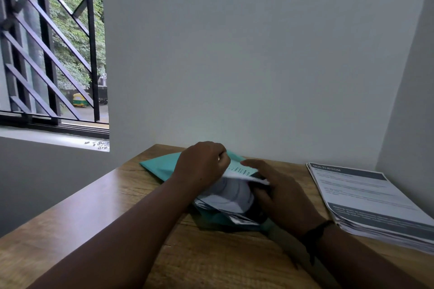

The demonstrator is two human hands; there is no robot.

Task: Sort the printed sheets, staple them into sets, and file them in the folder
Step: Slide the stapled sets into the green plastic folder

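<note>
A teal folder (pixel 159 165) lies open on the wooden desk (pixel 94 206) by the far wall. White printed sheets (pixel 229 195) lie inside it, bent upward. My left hand (pixel 202 164) curls its fingers over the top edge of the sheets and folder flap. My right hand (pixel 279 192) rests on the right side of the sheets, index finger stretched toward the folder's printed label. A thick stack of printed sheets (pixel 371 202) with dark header bands sits at the desk's right end. No stapler is visible.
A white wall stands directly behind the desk and another closes in on the right. A barred window (pixel 51 49) is at the left, with small dark bits on its sill (pixel 97 144). A dark band circles my right wrist (pixel 317 234).
</note>
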